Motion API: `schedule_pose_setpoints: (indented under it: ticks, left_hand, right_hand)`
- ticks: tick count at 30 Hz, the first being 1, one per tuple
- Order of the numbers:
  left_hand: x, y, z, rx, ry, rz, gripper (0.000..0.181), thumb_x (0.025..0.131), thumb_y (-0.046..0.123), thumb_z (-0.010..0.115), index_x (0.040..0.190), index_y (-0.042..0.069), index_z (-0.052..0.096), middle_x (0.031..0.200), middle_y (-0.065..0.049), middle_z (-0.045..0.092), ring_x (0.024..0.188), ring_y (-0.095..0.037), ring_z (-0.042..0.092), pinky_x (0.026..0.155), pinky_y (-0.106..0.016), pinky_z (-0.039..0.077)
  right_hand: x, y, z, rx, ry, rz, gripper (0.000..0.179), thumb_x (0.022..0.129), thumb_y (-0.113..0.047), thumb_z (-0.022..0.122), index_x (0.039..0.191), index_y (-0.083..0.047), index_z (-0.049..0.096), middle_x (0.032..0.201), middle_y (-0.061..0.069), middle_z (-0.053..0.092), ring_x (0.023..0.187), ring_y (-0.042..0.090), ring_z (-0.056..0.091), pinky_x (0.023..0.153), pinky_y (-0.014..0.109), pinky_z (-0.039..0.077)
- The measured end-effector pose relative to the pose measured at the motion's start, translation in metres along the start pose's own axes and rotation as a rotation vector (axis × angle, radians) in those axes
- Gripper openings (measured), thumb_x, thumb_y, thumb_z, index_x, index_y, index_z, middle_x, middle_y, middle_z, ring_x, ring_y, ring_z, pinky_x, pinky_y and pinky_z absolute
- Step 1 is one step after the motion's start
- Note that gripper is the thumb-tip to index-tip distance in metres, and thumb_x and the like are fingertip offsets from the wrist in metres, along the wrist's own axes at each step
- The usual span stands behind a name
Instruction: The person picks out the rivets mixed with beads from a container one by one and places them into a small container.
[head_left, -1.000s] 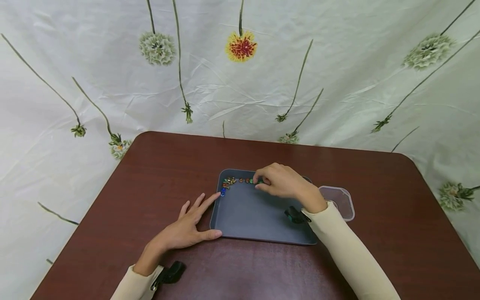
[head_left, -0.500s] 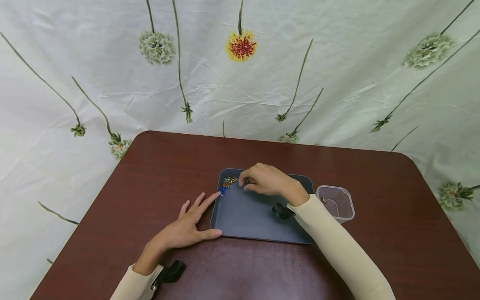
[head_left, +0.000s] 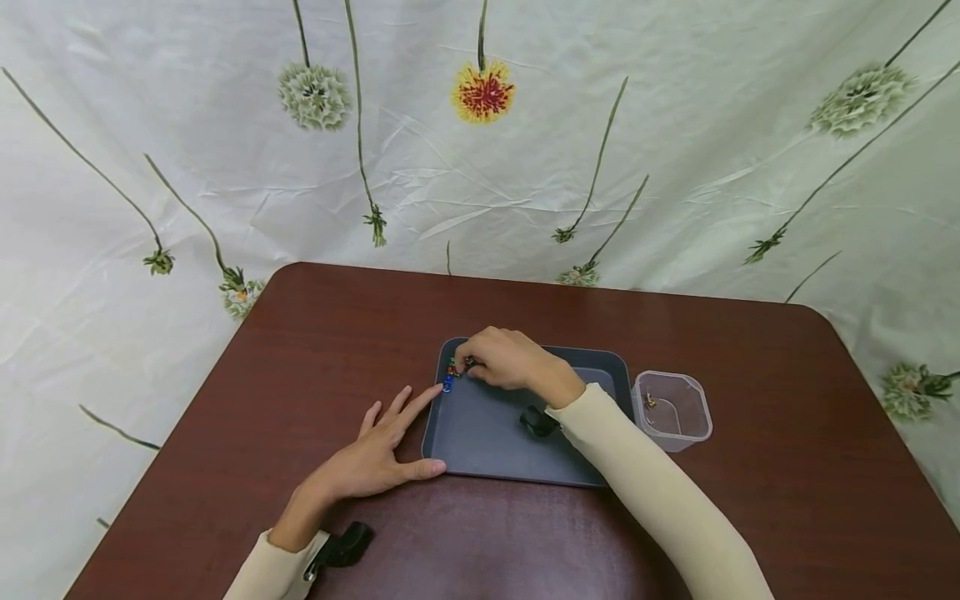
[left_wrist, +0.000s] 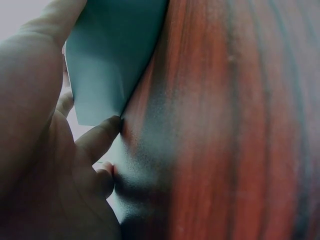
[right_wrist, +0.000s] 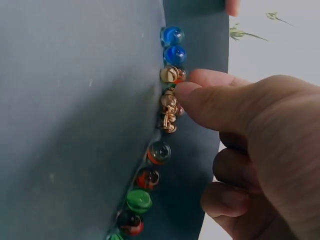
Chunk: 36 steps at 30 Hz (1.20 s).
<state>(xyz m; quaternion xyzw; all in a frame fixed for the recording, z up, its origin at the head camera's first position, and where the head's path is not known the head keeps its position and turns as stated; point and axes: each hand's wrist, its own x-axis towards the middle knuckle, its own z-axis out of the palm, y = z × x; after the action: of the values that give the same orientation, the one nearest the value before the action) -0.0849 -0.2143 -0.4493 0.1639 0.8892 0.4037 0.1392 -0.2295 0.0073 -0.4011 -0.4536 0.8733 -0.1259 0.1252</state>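
A shallow grey tray [head_left: 517, 442] lies on the table. Along its far side and far-left corner, glass marbles and small gold-coloured pieces form a line. In the right wrist view two blue marbles [right_wrist: 174, 54] stand at one end, then a cluster of gold pieces [right_wrist: 169, 117], then red-and-clear and green marbles [right_wrist: 139, 201]. My right hand [head_left: 513, 360] reaches over the far-left corner, thumb and forefinger tips at the gold pieces; whether they grip one is hidden. My left hand [head_left: 375, 458] has spread, straight fingers, forefinger and thumb touching the tray's left side and front-left corner.
A clear plastic container [head_left: 681, 423] with a few gold pieces [head_left: 650, 402] inside stands just right of the tray. Reddish-brown tabletop [head_left: 795, 450] surrounds both. A white cloth with flower prints [head_left: 645, 125] hangs behind the table.
My right hand has moved left along the tray's far side to the corner, covering more of the row and uncovering the plastic container. My left hand has stayed in place.
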Motion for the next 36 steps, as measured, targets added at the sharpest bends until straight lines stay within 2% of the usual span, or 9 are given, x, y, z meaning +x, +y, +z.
schedule_pose_setpoints:
  ticks: [3, 6, 18, 36]
  left_hand:
    - [0.000, 0.000, 0.000, -0.003, 0.000, 0.002, 0.093, 0.089, 0.049, 0.073, 0.161, 0.035, 0.016, 0.167, -0.009, 0.020, 0.155, -0.040, 0.003, 0.115, -0.068, -0.009]
    - [0.000, -0.001, 0.000, -0.006, 0.000, 0.002, 0.093, 0.089, 0.049, 0.073, 0.162, 0.033, 0.017, 0.167, -0.009, 0.020, 0.155, -0.040, 0.003, 0.115, -0.068, -0.009]
    - [0.000, 0.000, 0.001, 0.002, -0.005, -0.004, 0.094, 0.089, 0.049, 0.073, 0.162, 0.031, 0.017, 0.167, -0.009, 0.019, 0.155, -0.040, 0.002, 0.116, -0.067, -0.010]
    - [0.000, -0.002, 0.000, -0.003, -0.006, 0.006, 0.093, 0.090, 0.048, 0.073, 0.162, 0.032, 0.015, 0.167, -0.009, 0.019, 0.155, -0.041, 0.002, 0.115, -0.068, -0.009]
  right_hand:
    - [0.004, -0.002, 0.002, -0.022, 0.003, -0.003, 0.015, 0.098, -0.014, 0.066, 0.107, -0.023, 0.074, 0.109, -0.006, 0.073, 0.081, 0.009, 0.060, 0.068, 0.026, 0.050]
    - [0.006, -0.003, 0.004, -0.026, -0.002, -0.005, 0.015, 0.099, -0.014, 0.065, 0.107, -0.022, 0.074, 0.110, -0.005, 0.073, 0.085, 0.009, 0.062, 0.072, 0.027, 0.052]
    - [0.010, 0.001, 0.011, -0.034, -0.018, 0.017, 0.010, 0.098, -0.017, 0.067, 0.105, -0.022, 0.073, 0.100, -0.005, 0.070, 0.075, 0.009, 0.057, 0.066, 0.026, 0.049]
    - [0.010, -0.002, 0.013, -0.014, -0.032, 0.011, 0.008, 0.100, -0.019, 0.065, 0.101, -0.021, 0.072, 0.102, -0.005, 0.071, 0.077, 0.009, 0.059, 0.068, 0.026, 0.051]
